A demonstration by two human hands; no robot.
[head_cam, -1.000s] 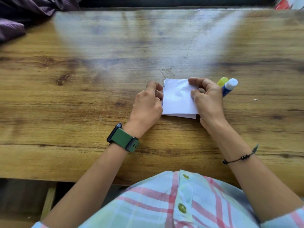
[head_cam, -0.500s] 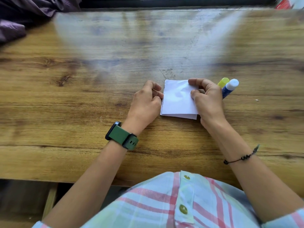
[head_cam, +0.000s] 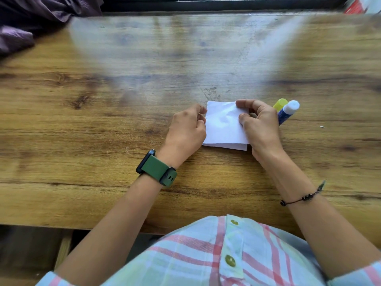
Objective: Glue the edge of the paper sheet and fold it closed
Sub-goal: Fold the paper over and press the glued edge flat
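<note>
A folded white paper sheet [head_cam: 223,129] lies flat on the wooden table [head_cam: 103,131], its layered edges showing at the near side. My left hand [head_cam: 185,133], with a green watch on the wrist, has curled fingers that meet the sheet's left edge. My right hand [head_cam: 260,126] holds the right side, thumb pressed on top and forefinger hooked over the far right corner. A blue glue stick with a white cap [head_cam: 287,112] lies just behind my right hand, partly hidden by it, next to a yellow-capped stick [head_cam: 280,104].
Purple cloth [head_cam: 24,23] is bunched at the table's far left corner. A red and white object [head_cam: 358,5] sits at the far right corner. The table's near edge runs just in front of my checked shirt.
My left hand has drawn back slightly leftward, from knuckles against the sheet's left edge to fingertips at it. My right hand and the glue sticks have stayed in place.
</note>
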